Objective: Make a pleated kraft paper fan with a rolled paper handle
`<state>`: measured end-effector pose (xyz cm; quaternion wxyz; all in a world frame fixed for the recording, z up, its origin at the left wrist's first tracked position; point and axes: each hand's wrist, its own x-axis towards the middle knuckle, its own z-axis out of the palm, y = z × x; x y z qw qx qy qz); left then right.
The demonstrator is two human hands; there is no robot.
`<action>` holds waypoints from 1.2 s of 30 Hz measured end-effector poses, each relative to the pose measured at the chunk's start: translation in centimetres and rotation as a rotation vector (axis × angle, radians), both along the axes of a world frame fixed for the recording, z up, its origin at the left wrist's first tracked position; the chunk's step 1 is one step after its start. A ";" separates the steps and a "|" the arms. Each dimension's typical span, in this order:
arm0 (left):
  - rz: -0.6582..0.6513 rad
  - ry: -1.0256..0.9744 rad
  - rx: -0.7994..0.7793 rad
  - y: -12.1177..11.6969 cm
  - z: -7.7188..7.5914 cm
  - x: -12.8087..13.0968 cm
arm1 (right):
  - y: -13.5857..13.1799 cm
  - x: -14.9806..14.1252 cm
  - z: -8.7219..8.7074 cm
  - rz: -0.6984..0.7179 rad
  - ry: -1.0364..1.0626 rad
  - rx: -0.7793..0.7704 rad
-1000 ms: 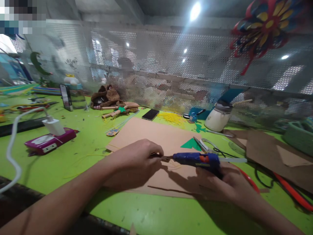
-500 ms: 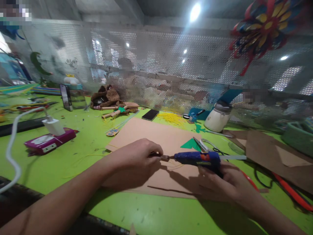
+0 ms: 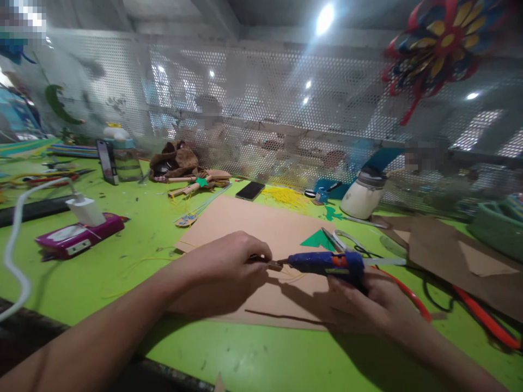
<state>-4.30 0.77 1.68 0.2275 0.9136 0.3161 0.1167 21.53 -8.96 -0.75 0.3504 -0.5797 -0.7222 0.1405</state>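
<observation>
My right hand (image 3: 371,296) is closed round a blue glue gun (image 3: 327,264), with a clear glue stick (image 3: 384,262) poking from its back end. In my left hand (image 3: 241,261) a small brown piece (image 3: 275,265), seemingly cardboard, is pinched between the fingers; most of it is hidden. The gun's nozzle is at the free end of this piece; I cannot tell whether they touch. Both hands are above a light brown cardboard sheet (image 3: 249,218) on the green table. A green paper triangle (image 3: 316,240) and scissors (image 3: 347,243) lie just beyond the gun.
At left is a purple power strip (image 3: 81,237) with a white charger and cable. A dark phone (image 3: 250,190), yellow shreds (image 3: 286,198) and a white jar (image 3: 363,196) stand or lie at the back. Brown cardboard scraps (image 3: 437,256) and an orange-handled tool (image 3: 486,318) are at right.
The glue gun's nozzle has shifted slightly along the end of the brown piece, which has tilted a little. Both hands keep their holds. The whole view has drifted slightly.
</observation>
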 end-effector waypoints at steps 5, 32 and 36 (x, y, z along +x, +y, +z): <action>-0.042 0.010 0.057 0.3 0.4 0.1 | -0.2 -0.1 0.7 0.032 0.042 -0.003; -0.052 0.045 0.093 0.6 0.3 -0.1 | 0.2 0.6 0.5 0.111 -0.087 -0.004; -0.050 0.050 0.080 0.7 0.3 -0.2 | 0.0 0.3 0.7 0.060 -0.052 0.031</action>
